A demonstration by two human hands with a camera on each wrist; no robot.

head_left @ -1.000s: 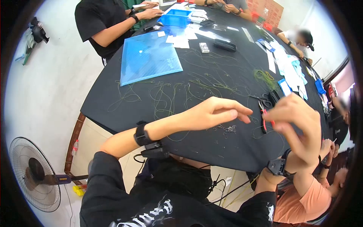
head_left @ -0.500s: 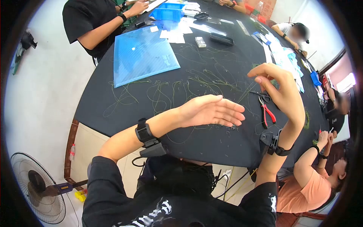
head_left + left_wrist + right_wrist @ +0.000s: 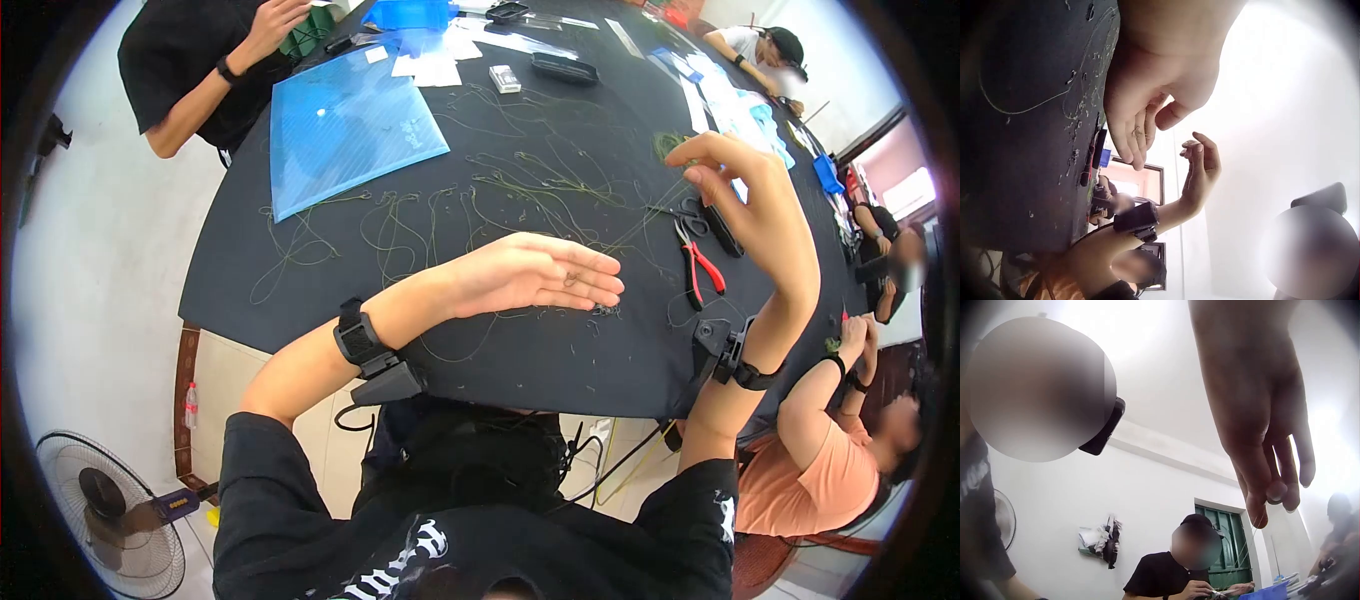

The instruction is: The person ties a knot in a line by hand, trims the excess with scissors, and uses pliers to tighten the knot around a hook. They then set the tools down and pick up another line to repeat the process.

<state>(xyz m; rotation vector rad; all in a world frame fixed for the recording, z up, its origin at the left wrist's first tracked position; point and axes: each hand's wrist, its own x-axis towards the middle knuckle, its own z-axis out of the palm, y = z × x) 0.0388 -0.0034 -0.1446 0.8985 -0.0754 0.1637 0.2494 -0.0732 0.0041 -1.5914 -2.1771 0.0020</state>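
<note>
My left hand [image 3: 520, 275] is held above the black table [image 3: 500, 365], palm showing and fingers extended. A tiny dark hook-like piece [image 3: 572, 278] lies against those fingers, also visible in the left wrist view as a thin curled piece [image 3: 1138, 132]. Higher and to the right, my right hand [image 3: 755, 210] is raised with bent fingers. In the right wrist view, thumb and forefinger of the right hand [image 3: 1263, 419] pinch a thin line [image 3: 1254, 537] that hangs down. Where the line ends is unclear.
Red-handled pliers [image 3: 697, 265] and black scissors [image 3: 690, 215] lie below the right hand. Green line loops [image 3: 400, 225] spread across the table beside a blue folder [image 3: 350, 130]. Small metal pieces [image 3: 605, 311] lie near the left fingertips. Other people sit around the table.
The left hand has turned from thumb-side up to palm showing, its fingers extended. The right hand has risen from beside the pliers. The head view has shifted, moving the table scene leftward and up.
</note>
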